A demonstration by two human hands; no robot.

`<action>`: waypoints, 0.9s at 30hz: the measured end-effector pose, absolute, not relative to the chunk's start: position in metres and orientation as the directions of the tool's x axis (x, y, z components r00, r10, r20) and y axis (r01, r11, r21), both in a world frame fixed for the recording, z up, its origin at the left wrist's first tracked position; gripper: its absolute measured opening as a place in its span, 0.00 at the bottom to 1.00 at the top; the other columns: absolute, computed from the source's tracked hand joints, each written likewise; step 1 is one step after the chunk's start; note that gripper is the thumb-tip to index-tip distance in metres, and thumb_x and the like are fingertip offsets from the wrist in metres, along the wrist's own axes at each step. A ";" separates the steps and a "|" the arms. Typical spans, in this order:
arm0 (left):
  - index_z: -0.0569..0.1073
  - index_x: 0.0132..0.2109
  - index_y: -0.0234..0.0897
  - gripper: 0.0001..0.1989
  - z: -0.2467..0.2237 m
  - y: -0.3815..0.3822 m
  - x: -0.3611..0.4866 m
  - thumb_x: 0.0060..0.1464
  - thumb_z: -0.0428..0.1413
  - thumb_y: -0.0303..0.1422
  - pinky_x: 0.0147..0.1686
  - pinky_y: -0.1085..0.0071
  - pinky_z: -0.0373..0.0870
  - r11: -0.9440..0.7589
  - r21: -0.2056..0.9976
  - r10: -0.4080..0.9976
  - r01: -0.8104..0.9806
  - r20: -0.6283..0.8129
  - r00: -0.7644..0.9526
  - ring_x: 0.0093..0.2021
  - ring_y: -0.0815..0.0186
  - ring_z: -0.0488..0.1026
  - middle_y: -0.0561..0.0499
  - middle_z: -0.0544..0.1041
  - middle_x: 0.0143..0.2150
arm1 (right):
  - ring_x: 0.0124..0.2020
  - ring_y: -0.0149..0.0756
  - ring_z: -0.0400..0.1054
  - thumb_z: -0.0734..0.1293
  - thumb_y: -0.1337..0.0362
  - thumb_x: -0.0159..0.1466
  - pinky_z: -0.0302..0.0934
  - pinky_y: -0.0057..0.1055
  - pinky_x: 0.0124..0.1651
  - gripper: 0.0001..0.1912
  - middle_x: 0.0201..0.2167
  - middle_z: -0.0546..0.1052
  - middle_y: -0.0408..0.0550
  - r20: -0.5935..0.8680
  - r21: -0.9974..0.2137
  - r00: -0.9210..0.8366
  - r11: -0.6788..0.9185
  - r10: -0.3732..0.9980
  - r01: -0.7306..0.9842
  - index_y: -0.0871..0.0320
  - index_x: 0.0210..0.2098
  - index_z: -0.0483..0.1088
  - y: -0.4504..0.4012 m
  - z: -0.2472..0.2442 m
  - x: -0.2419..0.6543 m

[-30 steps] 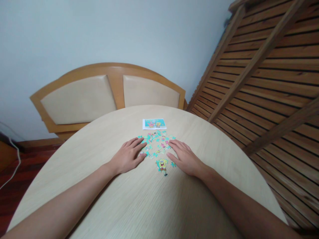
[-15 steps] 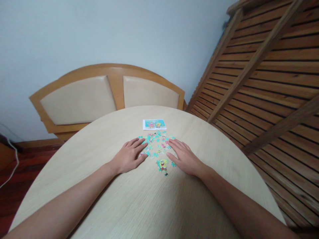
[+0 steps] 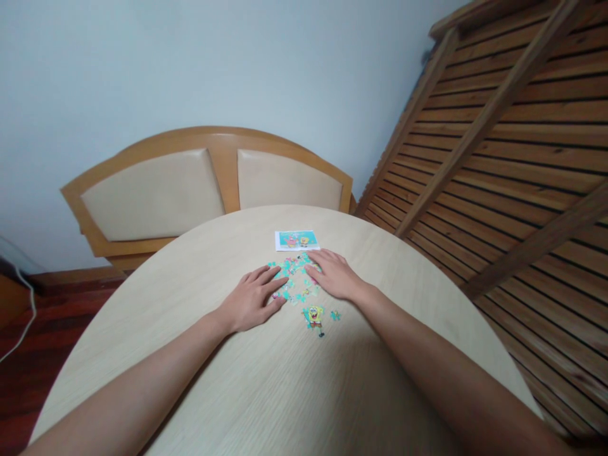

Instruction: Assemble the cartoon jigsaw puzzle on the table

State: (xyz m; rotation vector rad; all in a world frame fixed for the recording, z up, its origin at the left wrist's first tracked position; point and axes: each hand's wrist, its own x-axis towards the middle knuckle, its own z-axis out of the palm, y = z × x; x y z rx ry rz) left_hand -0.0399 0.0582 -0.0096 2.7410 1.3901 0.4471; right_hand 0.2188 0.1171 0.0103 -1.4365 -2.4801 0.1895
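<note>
Loose jigsaw pieces (image 3: 297, 295), mostly turquoise with some pink and yellow, lie scattered between my two hands. My left hand (image 3: 254, 299) rests on the left side of them, palm down with its fingers apart. Over the upper right of the pieces lies my right hand (image 3: 335, 273), fingers stretched out, hiding some of them. Closer to me is a joined part of the puzzle (image 3: 314, 315) that shows a yellow cartoon figure. A small turquoise piece or cluster (image 3: 335, 315) lies just right of it. Neither hand grips anything.
A picture card (image 3: 297, 240) with a pink and a yellow cartoon figure lies beyond the pieces on the round wooden table (image 3: 228, 392). Behind the table stands a padded wooden headboard (image 3: 223, 171). A slatted wooden frame (image 3: 498, 139) leans at the right.
My right hand has moved away from me and slightly left over the pieces, towards the picture card. The left hand stays almost where it was. The view has shifted slightly.
</note>
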 end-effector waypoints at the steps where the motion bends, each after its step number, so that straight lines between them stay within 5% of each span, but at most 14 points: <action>1: 0.68 0.67 0.43 0.26 -0.010 0.058 -0.040 0.69 0.46 0.48 0.67 0.47 0.58 -0.599 0.158 0.795 0.785 0.238 0.558 0.70 0.46 0.58 0.43 0.62 0.71 | 0.71 0.52 0.53 0.54 0.48 0.74 0.47 0.52 0.70 0.30 0.70 0.63 0.52 0.156 -0.243 -0.474 0.499 0.867 0.832 0.57 0.68 0.61 0.120 0.010 0.216; 11: 0.66 0.68 0.43 0.26 -0.013 0.060 -0.039 0.69 0.46 0.48 0.66 0.46 0.58 -0.583 0.154 0.807 0.798 0.221 0.547 0.70 0.46 0.57 0.44 0.61 0.72 | 0.71 0.54 0.52 0.54 0.49 0.74 0.45 0.51 0.71 0.29 0.68 0.66 0.53 0.135 -0.175 -0.434 0.453 0.891 0.874 0.60 0.65 0.66 0.117 0.001 0.236; 18: 0.66 0.68 0.42 0.27 -0.016 0.062 -0.042 0.70 0.46 0.48 0.66 0.47 0.58 -0.592 0.148 0.800 0.793 0.233 0.553 0.71 0.47 0.57 0.44 0.60 0.72 | 0.73 0.52 0.47 0.54 0.47 0.73 0.45 0.49 0.71 0.32 0.72 0.58 0.50 0.095 -0.189 -0.502 0.511 0.859 0.839 0.56 0.70 0.58 0.125 0.001 0.220; 27: 0.66 0.68 0.40 0.26 -0.017 0.062 -0.041 0.70 0.45 0.47 0.66 0.46 0.58 -0.589 0.142 0.800 0.796 0.243 0.549 0.70 0.45 0.57 0.42 0.61 0.71 | 0.70 0.54 0.52 0.54 0.51 0.75 0.44 0.49 0.70 0.27 0.67 0.66 0.55 0.135 -0.133 -0.416 0.433 0.899 0.892 0.60 0.65 0.65 0.117 0.005 0.223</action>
